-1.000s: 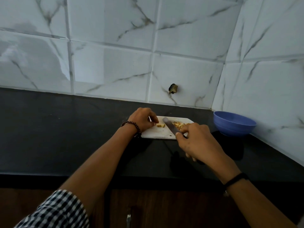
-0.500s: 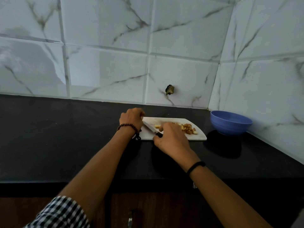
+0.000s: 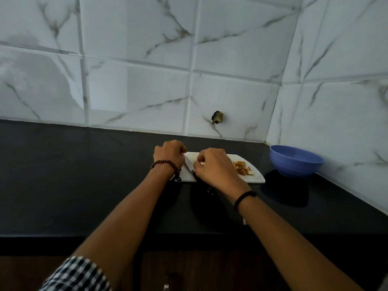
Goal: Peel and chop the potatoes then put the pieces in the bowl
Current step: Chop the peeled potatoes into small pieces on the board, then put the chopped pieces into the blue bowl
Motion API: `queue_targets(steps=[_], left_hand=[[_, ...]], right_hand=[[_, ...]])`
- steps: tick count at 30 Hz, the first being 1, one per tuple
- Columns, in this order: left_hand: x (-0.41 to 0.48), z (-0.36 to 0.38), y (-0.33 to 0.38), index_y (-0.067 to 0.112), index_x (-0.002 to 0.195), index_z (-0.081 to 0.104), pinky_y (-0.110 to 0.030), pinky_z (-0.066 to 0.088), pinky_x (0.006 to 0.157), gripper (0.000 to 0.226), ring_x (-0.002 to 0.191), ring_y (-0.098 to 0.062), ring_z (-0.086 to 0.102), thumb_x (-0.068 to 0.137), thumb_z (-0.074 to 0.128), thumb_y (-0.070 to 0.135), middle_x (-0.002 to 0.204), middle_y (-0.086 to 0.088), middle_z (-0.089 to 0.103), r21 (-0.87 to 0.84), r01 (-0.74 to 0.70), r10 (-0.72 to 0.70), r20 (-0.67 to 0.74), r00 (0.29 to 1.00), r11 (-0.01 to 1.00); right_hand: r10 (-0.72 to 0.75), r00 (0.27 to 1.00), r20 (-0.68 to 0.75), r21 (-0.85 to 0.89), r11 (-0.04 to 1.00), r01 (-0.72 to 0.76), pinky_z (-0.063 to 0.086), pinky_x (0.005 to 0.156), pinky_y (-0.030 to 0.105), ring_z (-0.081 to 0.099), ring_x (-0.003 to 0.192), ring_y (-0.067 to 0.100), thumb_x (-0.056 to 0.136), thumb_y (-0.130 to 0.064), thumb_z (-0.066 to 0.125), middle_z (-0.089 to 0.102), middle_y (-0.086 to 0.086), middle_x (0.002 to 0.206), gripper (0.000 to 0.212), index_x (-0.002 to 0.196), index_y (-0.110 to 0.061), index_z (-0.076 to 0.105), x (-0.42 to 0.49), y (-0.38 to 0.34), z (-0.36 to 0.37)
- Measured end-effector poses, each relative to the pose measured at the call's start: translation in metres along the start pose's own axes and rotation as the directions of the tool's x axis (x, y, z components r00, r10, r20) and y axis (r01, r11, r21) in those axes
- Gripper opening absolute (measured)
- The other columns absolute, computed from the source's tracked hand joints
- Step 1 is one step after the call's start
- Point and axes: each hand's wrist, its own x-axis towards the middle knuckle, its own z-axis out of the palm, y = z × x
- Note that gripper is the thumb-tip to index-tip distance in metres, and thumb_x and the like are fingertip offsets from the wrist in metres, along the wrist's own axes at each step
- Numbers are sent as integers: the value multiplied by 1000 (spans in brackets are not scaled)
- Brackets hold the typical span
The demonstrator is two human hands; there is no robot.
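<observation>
Now the curled fingers (image 3: pixel 199 159) of the right hand (image 3: pixel 214 168) are closing over a small pale potato piece (image 3: pixel 202 163) on the board. Half a second ago they were sitting nearer the front edge, short of it. The dark handle of the steel-bladed kitchen knife (image 3: pixel 188 163) is running under this palm, which is gripping it, and the blade is pointing up and left between the two hands, much as before.

The left hand (image 3: pixel 169 155) is staying at the left end of the flat white rectangular cutting board (image 3: pixel 252 178) with its fingers tucked under. I cannot tell whether they are holding anything. A heap of yellow-brown chopped potato pieces (image 3: pixel 242 168) is lying on the right part of the board, unmoved. The right hand is covering the middle of the board.

The round blue plastic bowl (image 3: pixel 294 168) is standing to the right of the board, apart from it, in the corner of the black stone countertop (image 3: pixel 84 175). White marble-veined wall tiles (image 3: pixel 136 91) are rising behind, with a dark stub (image 3: pixel 217 118) sticking out of them above the board.

Counting: one knife, one board, one bowl, one heap and one loose piece. There is also a brown beaded bracelet (image 3: pixel 162 163) on the left wrist, a black band (image 3: pixel 244 198) on the right and a checked sleeve (image 3: pixel 77 274) on the left arm.
</observation>
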Motion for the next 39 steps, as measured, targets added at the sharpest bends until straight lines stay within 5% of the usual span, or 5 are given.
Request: queue_targets(steps=[4, 20, 28, 34, 39], left_hand=[[-1, 0, 1, 26, 110, 68, -39, 43, 99, 29, 108, -18, 61, 91, 54, 10, 118, 4, 67, 3, -12, 12, -11, 1000, 1000], [-3, -5, 16, 25, 102, 72, -39, 51, 91, 20, 97, -15, 65, 89, 59, 19, 105, 6, 71, -103, -176, 176, -9, 984, 979], [5, -16, 33, 20, 106, 72, -33, 52, 93, 26, 95, -6, 64, 85, 70, 35, 102, 5, 72, -253, -310, 378, 293, 878, 917], [18, -23, 75, 19, 132, 55, -26, 41, 92, 79, 119, -12, 50, 68, 75, 60, 131, 9, 55, 5, -247, 185, 647, 740, 969], [33, -9, 95, 14, 117, 61, -23, 48, 77, 69, 97, -14, 57, 65, 81, 54, 114, 0, 62, 69, -221, 87, 774, 627, 973]], right_hand=[[-51, 989, 141, -82, 995, 63, 39, 107, 44, 51, 126, 31, 98, -24, 51, 62, 9, 131, 32, 125, -17, 67, 23, 9, 6], [-78, 997, 14, 167, 983, 75, 45, 70, 13, 65, 93, 9, 94, -27, 67, 73, -2, 105, 17, 102, -17, 77, 24, 70, -29], [69, 966, 251, 163, 980, -112, 44, 84, 23, 61, 104, 14, 75, -43, 83, 68, 1, 123, 58, 124, -16, 68, 18, 122, -64], [188, 882, 431, -36, 981, -191, 42, 108, 38, 52, 128, 23, 60, -65, 82, 53, 4, 144, 98, 142, -17, 53, 26, 142, -62], [174, 868, 466, 24, 978, -209, 48, 99, 33, 65, 100, 14, 64, -58, 85, 61, 4, 134, 94, 140, -13, 54, 39, 149, -58]])
